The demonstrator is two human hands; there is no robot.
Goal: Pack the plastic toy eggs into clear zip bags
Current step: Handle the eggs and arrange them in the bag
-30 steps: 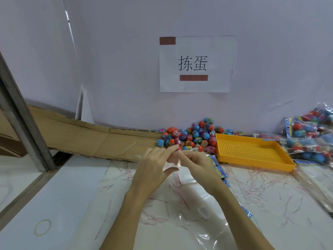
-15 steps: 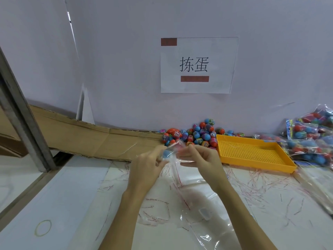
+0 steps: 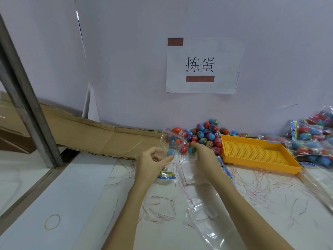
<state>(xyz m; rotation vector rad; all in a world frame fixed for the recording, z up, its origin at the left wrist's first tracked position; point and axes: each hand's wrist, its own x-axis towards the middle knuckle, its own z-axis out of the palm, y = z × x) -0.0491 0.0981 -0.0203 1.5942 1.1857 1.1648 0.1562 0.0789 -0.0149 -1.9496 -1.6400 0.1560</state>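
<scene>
White bench (image 3: 75, 192) strewn with red tear strips; heap of small red and blue plastic toy eggs (image 3: 203, 136) against the wall, just beside a yellow perforated plastic tray (image 3: 255, 154). Clear zip bag (image 3: 170, 143), thin and limp, likely slippery: best pinched at the mouth edge. It hangs raised in front of the heap, a blue egg seemingly inside. Left hand (image 3: 153, 163), fingers curled, pinches the bag's edge; right hand (image 3: 203, 156) reaches into the heap, fingertips closing on an egg.
</scene>
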